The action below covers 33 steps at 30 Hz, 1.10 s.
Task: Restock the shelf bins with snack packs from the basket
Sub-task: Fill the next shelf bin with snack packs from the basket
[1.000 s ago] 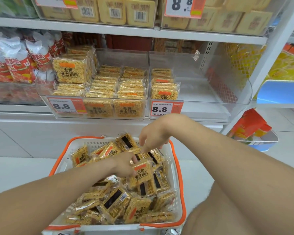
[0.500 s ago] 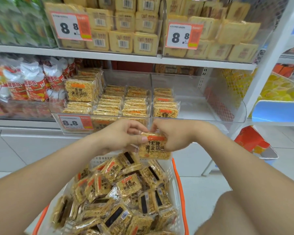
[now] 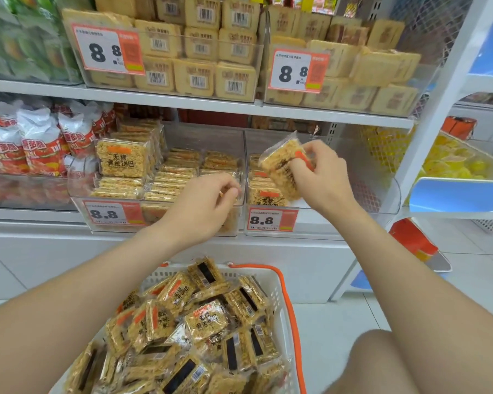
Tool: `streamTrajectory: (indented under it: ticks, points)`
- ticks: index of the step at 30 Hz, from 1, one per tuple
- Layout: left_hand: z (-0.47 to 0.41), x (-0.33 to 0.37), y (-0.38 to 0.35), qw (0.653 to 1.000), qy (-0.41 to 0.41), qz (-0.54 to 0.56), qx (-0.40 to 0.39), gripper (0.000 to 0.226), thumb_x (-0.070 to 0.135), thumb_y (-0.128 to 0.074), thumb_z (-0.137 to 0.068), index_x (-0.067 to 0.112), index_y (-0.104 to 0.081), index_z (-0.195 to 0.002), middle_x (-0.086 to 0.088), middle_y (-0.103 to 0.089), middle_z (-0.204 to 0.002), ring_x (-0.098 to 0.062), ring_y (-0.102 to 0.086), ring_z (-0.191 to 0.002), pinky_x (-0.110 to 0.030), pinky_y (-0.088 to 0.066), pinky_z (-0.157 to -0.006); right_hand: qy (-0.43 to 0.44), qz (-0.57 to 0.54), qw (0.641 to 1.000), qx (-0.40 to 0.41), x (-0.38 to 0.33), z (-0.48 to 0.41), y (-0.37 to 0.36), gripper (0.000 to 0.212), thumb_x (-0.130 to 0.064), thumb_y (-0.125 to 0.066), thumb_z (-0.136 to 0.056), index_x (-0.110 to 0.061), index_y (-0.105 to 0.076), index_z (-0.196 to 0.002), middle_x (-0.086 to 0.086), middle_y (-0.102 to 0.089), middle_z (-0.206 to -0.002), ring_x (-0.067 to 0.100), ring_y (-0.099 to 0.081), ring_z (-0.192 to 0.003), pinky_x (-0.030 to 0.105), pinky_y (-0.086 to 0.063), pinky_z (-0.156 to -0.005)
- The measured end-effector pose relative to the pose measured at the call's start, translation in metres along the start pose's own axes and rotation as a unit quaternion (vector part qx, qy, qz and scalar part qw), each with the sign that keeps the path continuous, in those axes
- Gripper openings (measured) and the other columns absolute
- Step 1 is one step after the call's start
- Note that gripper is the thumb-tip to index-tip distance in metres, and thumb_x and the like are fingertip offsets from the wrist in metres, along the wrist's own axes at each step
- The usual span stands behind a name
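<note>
right hand [image 3: 323,177] alone grips pack [image 3: 278,170] over right bin [image 3: 382,204]; left hand [image 3: 201,207] released, fingers curled empty

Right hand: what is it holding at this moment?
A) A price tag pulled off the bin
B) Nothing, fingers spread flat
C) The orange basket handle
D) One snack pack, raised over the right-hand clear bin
D: the right hand grips a single snack pack, tilted, above the mostly unfilled right-hand bin, well clear of the basket below.
</note>
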<state>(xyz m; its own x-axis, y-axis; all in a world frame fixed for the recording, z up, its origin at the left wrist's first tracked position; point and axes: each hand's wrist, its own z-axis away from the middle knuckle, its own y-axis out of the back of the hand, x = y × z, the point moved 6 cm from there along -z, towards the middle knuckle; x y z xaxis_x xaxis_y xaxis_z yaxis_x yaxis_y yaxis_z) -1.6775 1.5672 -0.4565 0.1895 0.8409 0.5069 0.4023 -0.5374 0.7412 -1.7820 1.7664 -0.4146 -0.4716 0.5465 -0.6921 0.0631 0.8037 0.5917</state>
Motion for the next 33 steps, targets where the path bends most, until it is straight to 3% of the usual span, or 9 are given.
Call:
streamTrajectory:
  ticks: [3, 6, 10, 13, 18, 21, 24, 27, 33]
  points:
    - [0.001, 0.003, -0.015, 0.995, -0.058, -0.07, -0.047, 0.024, 0.024, -0.055, -0.107, 0.032, -0.066, -0.127, 0.01, -0.052, -0.122, -0.01, -0.056, -0.096, -0.038, -0.053, -0.088, 0.03, 0.081, 0.996, -0.037, 0.019, -0.01, -0.014, 0.026, -0.031, -0.05, -0.098, -0.027, -0.056, -0.123, 0.001, -0.073, -0.098, 0.03, -0.065, -0.097, 0.048, -0.053, -0.088]
    - [0.0, 0.006, -0.024, 0.983, -0.081, -0.144, -0.074, 0.039, 0.02, -0.056, -0.104, 0.032, -0.059, -0.141, 0.003, -0.047, -0.137, -0.015, -0.052, -0.086, -0.044, -0.054, -0.084, 0.053, 0.243, 0.958, -0.144, 0.036, -0.015, -0.042, 0.037, -0.038, -0.052, -0.102, -0.035, -0.054, -0.139, 0.003, -0.07, -0.126, 0.04, -0.051, -0.123, 0.053, -0.04, -0.104]
    - [-0.002, 0.003, -0.032, 0.968, -0.098, -0.203, -0.108, 0.047, 0.02, -0.056, -0.104, 0.033, -0.055, -0.149, -0.002, -0.043, -0.149, -0.027, -0.059, -0.119, -0.05, -0.053, -0.096, 0.023, 0.209, 0.951, -0.226, 0.045, -0.02, -0.066, 0.042, -0.032, -0.068, -0.098, -0.032, -0.063, -0.14, 0.0, -0.064, -0.143, 0.032, -0.052, -0.137, 0.045, -0.044, -0.113]
    - [-0.005, 0.001, -0.032, 0.969, -0.103, -0.19, -0.117, 0.05, 0.014, -0.055, -0.104, 0.033, -0.056, -0.15, 0.0, -0.046, -0.146, -0.026, -0.058, -0.123, -0.048, -0.056, -0.094, -0.022, 0.179, 0.958, -0.224, 0.049, -0.03, -0.068, 0.038, -0.022, -0.082, -0.089, -0.024, -0.074, -0.126, 0.002, -0.07, -0.121, 0.021, -0.062, -0.122, 0.028, -0.049, -0.092]
    - [-0.009, 0.0, -0.033, 0.975, -0.097, -0.166, -0.112, 0.048, 0.013, -0.051, -0.105, 0.034, -0.06, -0.147, 0.003, -0.052, -0.14, -0.023, -0.058, -0.121, -0.047, -0.056, -0.093, -0.048, 0.19, 0.964, -0.182, 0.05, -0.04, -0.071, 0.031, -0.031, -0.099, -0.069, -0.019, -0.082, -0.093, -0.011, -0.063, -0.085, 0.014, -0.061, -0.102, 0.027, -0.049, -0.082]
    - [-0.009, 0.0, -0.033, 0.976, -0.101, -0.157, -0.108, 0.048, 0.012, -0.051, -0.105, 0.034, -0.06, -0.147, 0.004, -0.054, -0.137, -0.022, -0.058, -0.119, -0.047, -0.057, -0.091, -0.065, 0.218, 0.962, -0.15, 0.051, -0.046, -0.072, 0.046, -0.037, -0.103, -0.058, -0.022, -0.073, -0.09, 0.001, -0.064, -0.106, 0.024, -0.057, -0.116, 0.036, -0.053, -0.093]
    - [-0.009, 0.001, -0.033, 0.977, -0.104, -0.16, -0.094, 0.047, 0.013, -0.051, -0.104, 0.033, -0.062, -0.146, 0.004, -0.056, -0.136, -0.022, -0.059, -0.119, -0.045, -0.057, -0.09, -0.157, 0.203, 0.951, -0.172, 0.063, -0.044, -0.075, 0.086, -0.036, -0.103, -0.059, -0.021, -0.051, -0.126, 0.009, -0.044, -0.131, 0.033, -0.055, -0.115, 0.045, -0.055, -0.096]
    - [-0.01, 0.003, -0.033, 0.978, -0.097, -0.162, -0.083, 0.046, 0.013, -0.052, -0.104, 0.033, -0.063, -0.144, 0.002, -0.058, -0.136, -0.023, -0.06, -0.119, -0.045, -0.057, -0.09, -0.194, 0.193, 0.94, -0.202, 0.068, -0.04, -0.079, 0.096, -0.028, -0.097, -0.07, -0.018, -0.039, -0.145, 0.013, -0.051, -0.139, 0.034, -0.06, -0.118, 0.044, -0.058, -0.094]
    - [-0.012, 0.006, -0.034, 0.976, -0.089, -0.184, -0.08, 0.043, 0.016, -0.055, -0.103, 0.036, -0.064, -0.14, 0.002, -0.059, -0.13, -0.025, -0.062, -0.113, -0.046, -0.058, -0.085, -0.186, 0.206, 0.942, -0.189, 0.063, -0.044, -0.082, 0.088, -0.047, -0.103, -0.057, -0.009, -0.057, -0.122, 0.01, -0.063, -0.124, 0.03, -0.065, -0.108, 0.035, -0.056, -0.079]
